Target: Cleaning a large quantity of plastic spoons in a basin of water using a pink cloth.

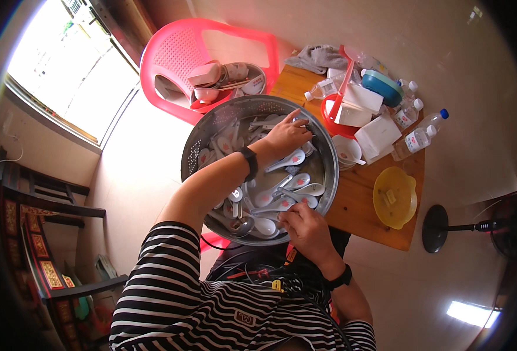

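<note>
A large round metal basin [188, 167] with a perforated wall stands before me. Many white soup spoons [294, 159] with red markings lie heaped in its water. My left hand [286, 138] reaches across the basin to its far right side, fingers apart above spoons near the rim. By the near right rim, my right hand [306, 229] has thumb and fingers pinched together beside a spoon [277, 206]; what they grip is hidden. A metal spoon [244, 226] lies among the others close to the near wall. Dark bands circle both wrists.
Behind the basin, a pink plastic chair [170, 50] bears a container of bowls and chopsticks. On the wooden table [358, 202] at right are a yellow basket [395, 198], a red ladle [346, 82], plastic bottles [416, 140] and white boxes [377, 137]. A black stand [435, 228] is farther right.
</note>
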### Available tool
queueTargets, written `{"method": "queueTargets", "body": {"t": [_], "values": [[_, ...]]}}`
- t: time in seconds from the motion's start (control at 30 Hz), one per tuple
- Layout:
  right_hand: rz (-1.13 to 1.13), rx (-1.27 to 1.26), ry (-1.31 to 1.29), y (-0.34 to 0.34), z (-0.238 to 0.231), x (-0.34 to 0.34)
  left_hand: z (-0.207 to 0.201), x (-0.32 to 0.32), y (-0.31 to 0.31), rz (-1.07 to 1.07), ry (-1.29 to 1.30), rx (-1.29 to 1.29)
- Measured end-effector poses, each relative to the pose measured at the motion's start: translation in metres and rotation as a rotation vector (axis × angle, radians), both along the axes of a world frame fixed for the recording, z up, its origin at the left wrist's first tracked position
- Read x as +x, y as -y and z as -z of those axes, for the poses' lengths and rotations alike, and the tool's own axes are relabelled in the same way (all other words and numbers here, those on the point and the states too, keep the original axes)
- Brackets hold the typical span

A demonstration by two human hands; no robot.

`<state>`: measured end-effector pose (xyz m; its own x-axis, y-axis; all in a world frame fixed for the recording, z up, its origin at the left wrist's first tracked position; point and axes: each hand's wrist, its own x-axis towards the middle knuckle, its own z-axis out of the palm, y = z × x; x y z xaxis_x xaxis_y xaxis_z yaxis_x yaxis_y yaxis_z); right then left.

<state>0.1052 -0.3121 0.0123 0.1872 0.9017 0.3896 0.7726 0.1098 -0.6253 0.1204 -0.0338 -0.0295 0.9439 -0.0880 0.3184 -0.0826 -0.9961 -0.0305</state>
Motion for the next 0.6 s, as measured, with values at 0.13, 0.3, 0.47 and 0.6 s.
{"method": "queueTargets", "body": {"t": [0.13,0.3,0.47,0.6], "values": [[-0.007,-0.003,-0.017,-0.001,0.000,-0.001,0.002,-0.006,0.000,0.005,0.133,-0.019],[0.003,0.011,-0.005,0.000,0.005,0.002,-0.025,-0.037,0.031,-0.068,0.233,-0.116],[0.001,0.006,-0.014,-0.001,0.004,0.001,-0.006,-0.075,0.054,-0.394,-0.626,-0.212],[0.008,0.011,-0.013,0.000,0.005,0.002,0.000,-0.096,0.066,-0.372,-0.727,-0.264]]}}
